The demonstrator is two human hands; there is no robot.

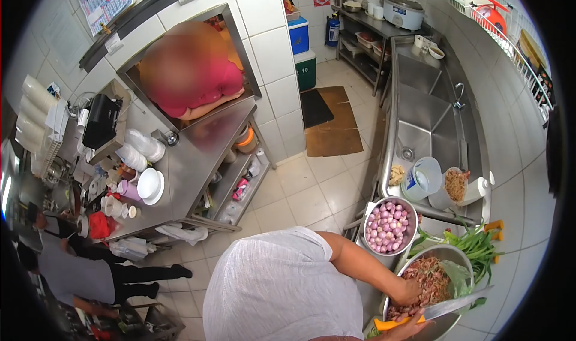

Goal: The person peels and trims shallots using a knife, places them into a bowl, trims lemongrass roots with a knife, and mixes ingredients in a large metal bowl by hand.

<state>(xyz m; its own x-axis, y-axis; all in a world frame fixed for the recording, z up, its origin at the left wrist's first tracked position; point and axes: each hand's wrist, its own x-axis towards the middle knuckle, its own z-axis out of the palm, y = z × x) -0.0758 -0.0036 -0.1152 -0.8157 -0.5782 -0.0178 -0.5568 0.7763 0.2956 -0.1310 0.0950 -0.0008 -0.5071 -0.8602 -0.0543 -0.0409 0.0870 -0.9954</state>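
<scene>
My left hand (411, 291) reaches into a metal pot (469, 268) and touches reddish-brown chopped or peeled scraps (431, 275); its fingers are mostly hidden. Lower down, my right hand (409, 330) is closed on a knife (459, 305) with a yellow handle, its broad blade pointing right across the pot's near side. A pale green plastic bag or wrap (461, 279) lies at the pot's right inner side. Beside the pot stands a round metal bowl (414, 224) of purple-pink onions or shallots (387, 226). Long green leaves (477, 248) lie behind the pot.
A steel sink (414, 134) holds a clear bucket (420, 179) and a container of brown pieces (456, 185) at its near end. Left is a steel counter (186, 161) with white containers. A person in pink (210, 77) leans at the hatch; another person (78, 269) stands lower left.
</scene>
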